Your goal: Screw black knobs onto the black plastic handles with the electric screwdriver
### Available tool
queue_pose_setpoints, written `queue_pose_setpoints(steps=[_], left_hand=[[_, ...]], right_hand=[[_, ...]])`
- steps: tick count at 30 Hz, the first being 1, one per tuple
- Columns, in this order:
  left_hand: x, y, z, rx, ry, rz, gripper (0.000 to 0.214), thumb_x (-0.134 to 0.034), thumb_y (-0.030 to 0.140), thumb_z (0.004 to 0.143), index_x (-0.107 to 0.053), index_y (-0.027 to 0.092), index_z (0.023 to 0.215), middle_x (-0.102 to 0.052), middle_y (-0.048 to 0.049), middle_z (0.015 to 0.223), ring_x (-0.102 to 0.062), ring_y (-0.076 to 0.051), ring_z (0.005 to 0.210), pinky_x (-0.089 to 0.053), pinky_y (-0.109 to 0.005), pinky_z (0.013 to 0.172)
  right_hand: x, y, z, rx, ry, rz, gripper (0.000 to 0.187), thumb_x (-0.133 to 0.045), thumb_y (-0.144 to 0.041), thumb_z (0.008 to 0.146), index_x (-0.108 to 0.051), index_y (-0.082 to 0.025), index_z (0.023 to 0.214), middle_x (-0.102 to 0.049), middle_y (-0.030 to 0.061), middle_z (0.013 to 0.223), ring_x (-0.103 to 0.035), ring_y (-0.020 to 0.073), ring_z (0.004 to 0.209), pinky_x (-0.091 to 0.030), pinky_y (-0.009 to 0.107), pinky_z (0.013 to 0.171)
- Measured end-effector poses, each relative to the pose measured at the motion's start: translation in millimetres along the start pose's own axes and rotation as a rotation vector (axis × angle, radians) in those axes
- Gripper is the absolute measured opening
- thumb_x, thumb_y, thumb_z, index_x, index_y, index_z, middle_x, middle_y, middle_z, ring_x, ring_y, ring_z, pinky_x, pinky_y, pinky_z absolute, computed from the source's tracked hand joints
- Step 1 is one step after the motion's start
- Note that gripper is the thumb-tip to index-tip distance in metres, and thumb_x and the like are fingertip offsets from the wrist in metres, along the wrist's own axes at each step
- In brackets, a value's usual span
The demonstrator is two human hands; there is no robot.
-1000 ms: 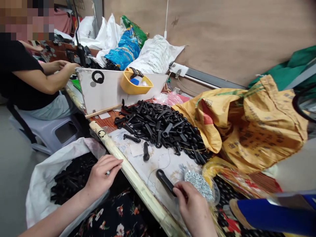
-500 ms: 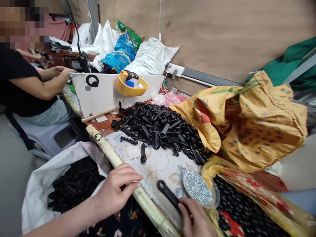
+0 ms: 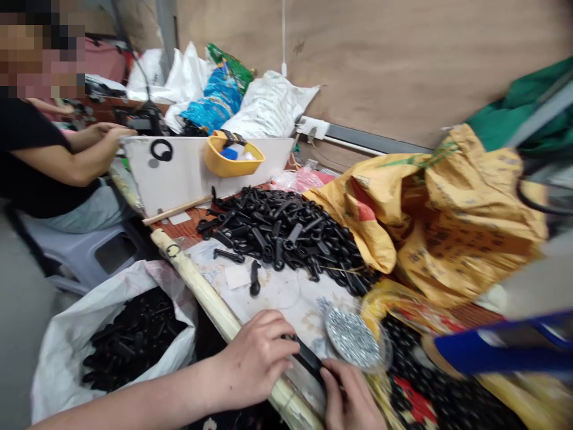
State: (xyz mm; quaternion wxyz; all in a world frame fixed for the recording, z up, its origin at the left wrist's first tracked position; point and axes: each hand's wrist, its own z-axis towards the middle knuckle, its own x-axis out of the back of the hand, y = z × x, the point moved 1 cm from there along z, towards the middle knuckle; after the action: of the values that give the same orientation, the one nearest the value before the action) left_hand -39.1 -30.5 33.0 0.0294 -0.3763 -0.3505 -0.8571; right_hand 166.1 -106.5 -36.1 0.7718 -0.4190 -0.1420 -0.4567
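Note:
A black plastic lever handle (image 3: 308, 360) with a ring-shaped end is held low over the table's front edge. My right hand (image 3: 351, 397) is closed around its near end. The fingers of my left hand (image 3: 257, 358) close on the far ring end and partly cover it. Just right of the handle stands a clear round tub of small silvery screws or pins (image 3: 351, 337). Beyond my hands lies a big heap of similar black handles (image 3: 286, 230), with one loose handle (image 3: 255, 279) in front of it.
A white sack of black parts (image 3: 49, 364) stands below left. On the right are a yellow bag of round black pieces (image 3: 405, 334), a large yellow sack (image 3: 483, 221) and a blurred blue object (image 3: 501, 346). A co-worker (image 3: 58, 161) sits behind a white board (image 3: 179, 173).
My left hand has moved right from the table's edge onto the handle's ring end. The right hand keeps its hold. A blurred blue object has come in at the right.

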Motion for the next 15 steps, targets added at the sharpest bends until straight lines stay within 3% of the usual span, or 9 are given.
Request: queue_pose_setpoints(steps=[4,8,11,15], left_hand=[[-22.6,6.5,21.8,-0.083,-0.093,0.029,0.020,-0.066,0.003,0.082,-0.069,0.016,0.095,-0.068,-0.0087,0.108,-0.058,-0.026,0.107,-0.052,-0.042,0.094],[-48.0,0.8,31.7,-0.041,-0.181,0.051,0.021,-0.062,-0.003,0.080,-0.067,0.015,0.089,-0.066,-0.0053,0.089,-0.059,-0.023,0.091,-0.053,-0.040,0.083],[-58.1,-9.5,29.6,-0.079,-0.154,0.068,0.019,-0.060,-0.001,0.083,-0.068,0.015,0.088,-0.065,-0.0040,0.084,-0.057,-0.022,0.086,-0.051,-0.038,0.078],[-55.6,-24.4,23.7,-0.129,-0.076,0.106,0.016,-0.056,0.010,0.091,-0.070,0.016,0.092,-0.065,-0.0052,0.086,-0.057,-0.022,0.085,-0.049,-0.037,0.076]], right_hand=[[8.9,-21.3,13.4,-0.025,-0.059,0.018,0.019,-0.047,-0.020,0.099,-0.065,-0.022,0.094,-0.068,0.0045,0.085,-0.066,0.0176,0.077,-0.053,0.027,0.071],[9.7,-34.2,21.6,-0.125,-0.126,-0.019,0.021,-0.046,-0.015,0.097,-0.065,-0.021,0.094,-0.064,0.0036,0.084,-0.065,0.0169,0.077,-0.051,0.026,0.071],[12.2,-39.6,22.7,-0.136,-0.055,0.024,0.020,-0.047,-0.015,0.098,-0.066,-0.020,0.094,-0.064,0.0035,0.084,-0.063,0.0159,0.078,-0.050,0.025,0.073],[31.3,-35.7,18.4,-0.173,0.095,0.083,0.018,-0.048,-0.018,0.098,-0.066,-0.019,0.093,-0.066,0.0031,0.083,-0.063,0.0144,0.078,-0.049,0.023,0.072]])
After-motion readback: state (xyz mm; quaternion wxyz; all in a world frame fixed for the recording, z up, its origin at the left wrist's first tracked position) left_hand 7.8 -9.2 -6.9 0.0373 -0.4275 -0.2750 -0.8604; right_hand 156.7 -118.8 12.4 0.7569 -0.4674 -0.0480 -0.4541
